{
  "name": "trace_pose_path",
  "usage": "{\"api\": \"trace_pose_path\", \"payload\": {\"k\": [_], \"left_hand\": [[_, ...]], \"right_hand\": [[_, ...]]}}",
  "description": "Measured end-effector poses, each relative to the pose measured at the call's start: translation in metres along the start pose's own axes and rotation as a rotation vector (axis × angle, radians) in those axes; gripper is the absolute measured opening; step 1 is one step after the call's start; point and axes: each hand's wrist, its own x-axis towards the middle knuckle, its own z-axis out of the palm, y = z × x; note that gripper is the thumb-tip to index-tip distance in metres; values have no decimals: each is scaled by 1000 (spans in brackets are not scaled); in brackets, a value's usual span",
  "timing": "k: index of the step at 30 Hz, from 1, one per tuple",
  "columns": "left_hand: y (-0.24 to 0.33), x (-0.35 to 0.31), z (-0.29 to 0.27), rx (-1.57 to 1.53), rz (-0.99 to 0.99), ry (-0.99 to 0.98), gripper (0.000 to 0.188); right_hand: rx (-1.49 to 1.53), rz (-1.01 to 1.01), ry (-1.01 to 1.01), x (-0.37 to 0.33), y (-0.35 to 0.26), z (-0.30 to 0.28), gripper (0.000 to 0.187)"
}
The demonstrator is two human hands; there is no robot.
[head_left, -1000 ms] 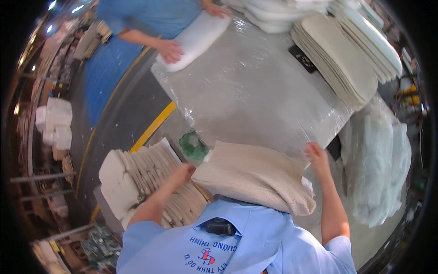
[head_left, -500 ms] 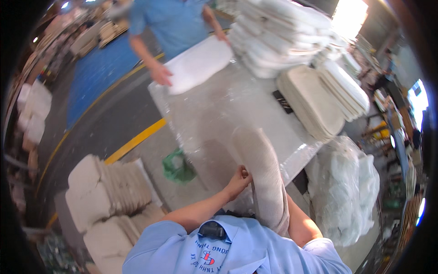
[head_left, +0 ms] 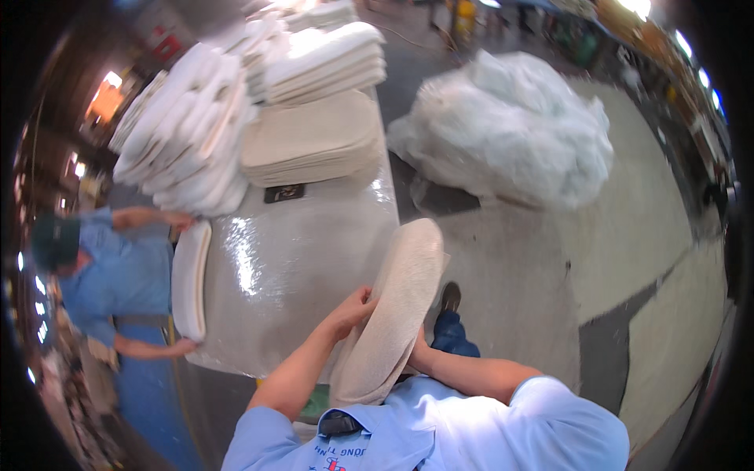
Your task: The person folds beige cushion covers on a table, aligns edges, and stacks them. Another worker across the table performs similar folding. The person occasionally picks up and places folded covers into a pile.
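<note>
A beige, round-ended fabric mat (head_left: 397,306) stands tilted in front of my chest, its far end above the near right edge of the table. My left hand (head_left: 351,312) grips its left edge, fingers curled. On the other side, my right hand (head_left: 420,351) holds the mat's right edge, with most of its fingers hidden behind it. A table (head_left: 290,267) covered in shiny clear film lies ahead and to the left. A stack of similar beige mats (head_left: 310,137) rests at its far end, beside a small black flat object (head_left: 283,193).
Tall piles of white mats (head_left: 188,129) stand at the table's far left. At left a co-worker (head_left: 118,275) holds a white mat (head_left: 191,279) on the table edge. A large plastic-wrapped white bundle (head_left: 510,129) sits on the floor at far right, by floor sheets (head_left: 675,322).
My view and body have turned to the right, so the table and co-worker now appear further left. The mat has stayed in my hands. My right hand now shows past its edge.
</note>
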Motion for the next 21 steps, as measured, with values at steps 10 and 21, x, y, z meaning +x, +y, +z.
{"api": "trace_pose_path", "payload": {"k": [10, 21], "left_hand": [[1, 51, -24, -579, -117, -86, 53], [33, 91, 3, -679, -292, 179, 34]], "right_hand": [[-239, -212, 209, 52, -91, 10, 41], [-163, 95, 495, 107, -129, 39, 52]]}}
